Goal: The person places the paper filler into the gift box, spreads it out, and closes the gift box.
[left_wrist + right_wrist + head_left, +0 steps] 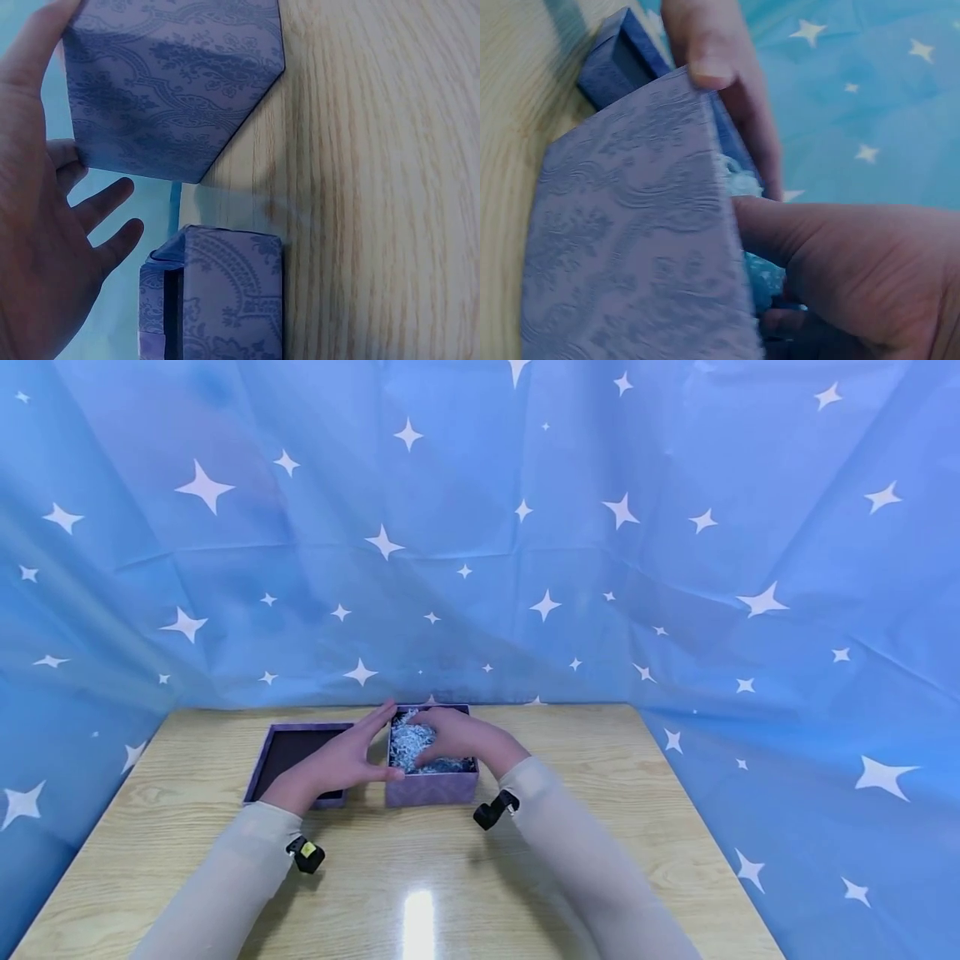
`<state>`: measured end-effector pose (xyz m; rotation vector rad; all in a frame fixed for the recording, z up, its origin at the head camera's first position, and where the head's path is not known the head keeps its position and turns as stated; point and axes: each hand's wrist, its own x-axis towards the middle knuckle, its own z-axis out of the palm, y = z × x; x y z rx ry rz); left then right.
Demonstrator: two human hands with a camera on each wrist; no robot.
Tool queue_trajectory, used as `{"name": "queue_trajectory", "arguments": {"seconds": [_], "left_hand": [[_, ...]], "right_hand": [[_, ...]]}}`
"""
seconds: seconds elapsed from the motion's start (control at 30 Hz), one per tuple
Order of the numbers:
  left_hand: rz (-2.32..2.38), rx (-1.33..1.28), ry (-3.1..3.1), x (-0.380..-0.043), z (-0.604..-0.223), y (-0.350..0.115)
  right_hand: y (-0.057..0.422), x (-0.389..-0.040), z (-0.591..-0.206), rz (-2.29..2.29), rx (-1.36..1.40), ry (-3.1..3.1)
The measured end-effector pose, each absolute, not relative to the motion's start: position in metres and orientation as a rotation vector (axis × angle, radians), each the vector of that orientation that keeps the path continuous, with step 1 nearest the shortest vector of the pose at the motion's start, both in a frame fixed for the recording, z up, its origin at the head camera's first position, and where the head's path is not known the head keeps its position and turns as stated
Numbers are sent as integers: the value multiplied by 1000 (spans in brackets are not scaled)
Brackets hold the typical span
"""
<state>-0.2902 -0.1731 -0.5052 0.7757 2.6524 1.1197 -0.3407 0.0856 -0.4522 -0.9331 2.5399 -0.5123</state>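
Observation:
A purple patterned box (431, 790) stands on the table, filled with pale blue paper shreds (408, 745). Along its left side lies my left hand (343, 762), thumb at the near left corner and fingers stretched toward the far one. In the left wrist view, that hand's fingers (105, 206) are spread, some of them off the box. My right hand (453, 733) reaches over the right rim into the box, with thumb and fingers among the shreds. The right wrist view hides its fingertips behind the box wall (630, 217), so whether they pinch anything is unclear.
Left of the box, partly under my left forearm, lies a shallow purple lid (288, 752) with its dark inside up. The wooden table (420, 860) ends at a blue curtain with white stars (480, 527). A small black device (495, 810) sits on each wrist.

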Motion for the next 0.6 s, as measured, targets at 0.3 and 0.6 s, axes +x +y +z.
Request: {"name": "queue_trajectory", "arguments": {"seconds": [0.3, 0.6], "left_hand": [[1123, 768, 2658, -290, -505, -172], [1129, 766, 2651, -289, -505, -172]], "right_hand": [[106, -328, -434, -841, -967, 2554], [93, -334, -459, -1073, -814, 2354]]}}
